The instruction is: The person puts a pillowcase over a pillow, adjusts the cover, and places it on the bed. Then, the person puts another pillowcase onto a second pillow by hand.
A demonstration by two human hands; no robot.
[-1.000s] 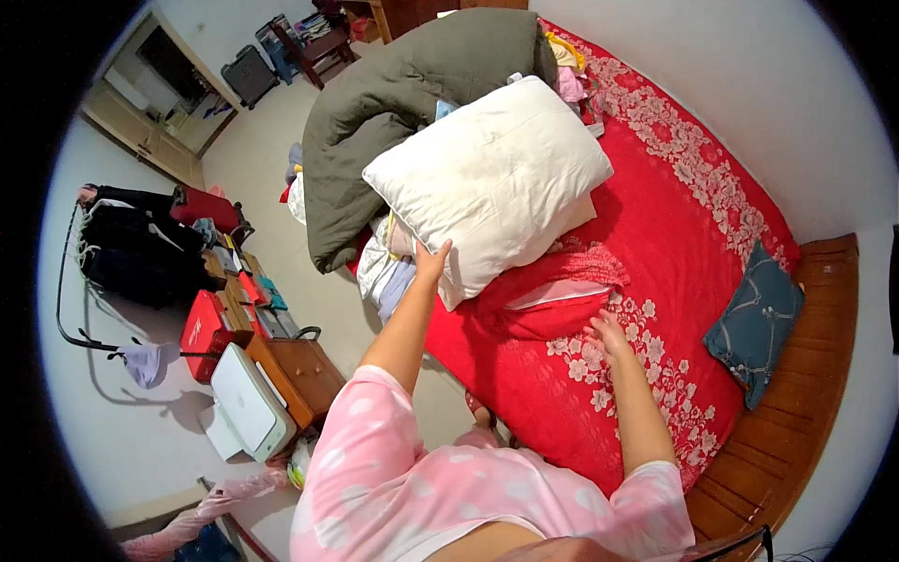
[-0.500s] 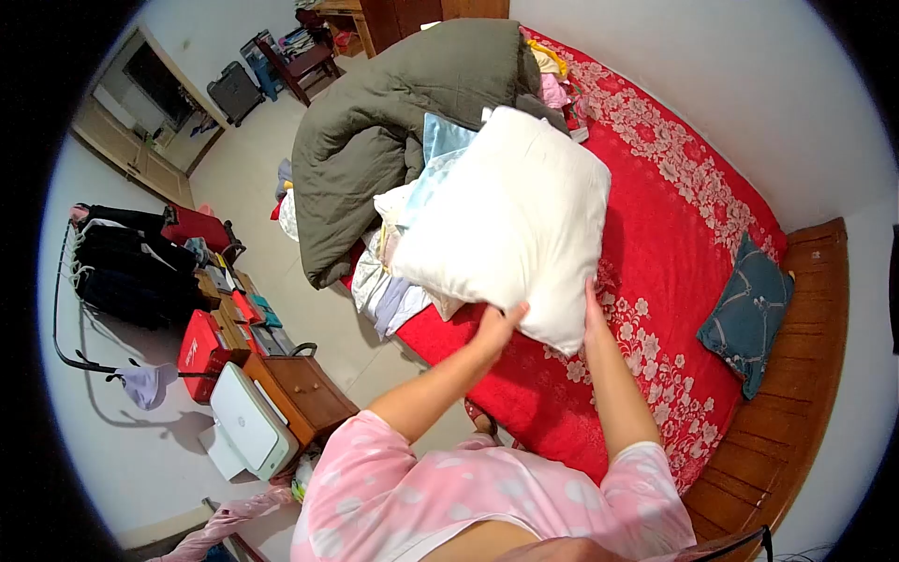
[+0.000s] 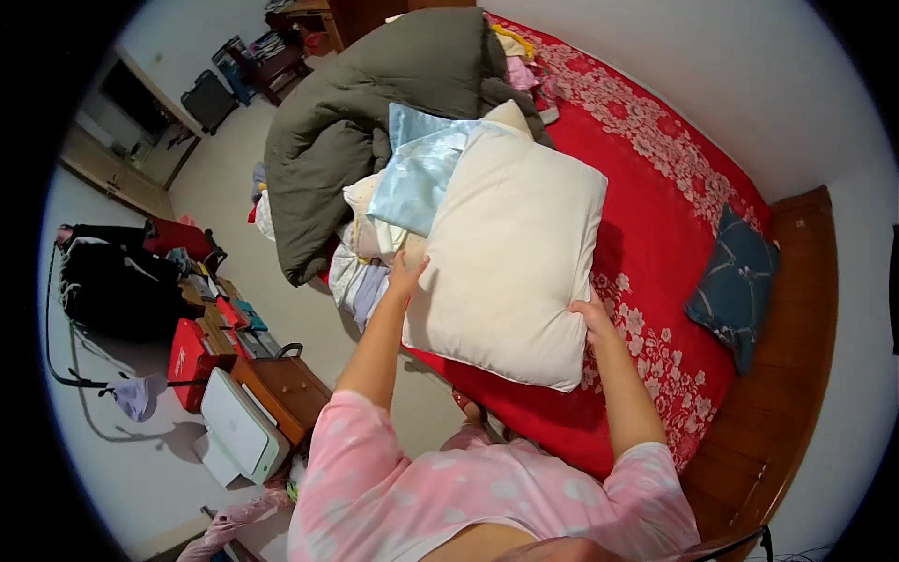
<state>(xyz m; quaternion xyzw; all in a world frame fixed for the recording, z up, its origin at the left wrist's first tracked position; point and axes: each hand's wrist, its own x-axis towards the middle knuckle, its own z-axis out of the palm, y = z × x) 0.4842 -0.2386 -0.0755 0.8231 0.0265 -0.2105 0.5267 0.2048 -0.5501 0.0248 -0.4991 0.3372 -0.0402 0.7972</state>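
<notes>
A plump white pillow [image 3: 510, 253] lies tilted in front of me, over the bed and partly across a light blue satin cloth [image 3: 421, 173]. My right hand [image 3: 593, 317] grips the pillow's right edge, the thumb on top and the other fingers hidden beneath. At the pillow's left edge, my left hand [image 3: 407, 276] holds the side, with its fingertips pointing away from me. The corner of another cream pillow [image 3: 508, 116] shows behind the white one. Crumpled light clothes [image 3: 361, 281] lie left of my left hand.
A bunched grey-green quilt [image 3: 375, 94] covers the bed's far left. The red floral bedspread [image 3: 646, 206] stretches right toward a dark blue cushion [image 3: 735, 288] by the wooden headboard [image 3: 796, 290]. On the left stand a cabinet [image 3: 286, 393], a printer [image 3: 243, 426] and a clothes rack [image 3: 56, 347].
The white pillow has come nearer to me and turned, showing more of the blue cloth. My left hand has shifted left and up to its left side; my right hand now grips the right edge.
</notes>
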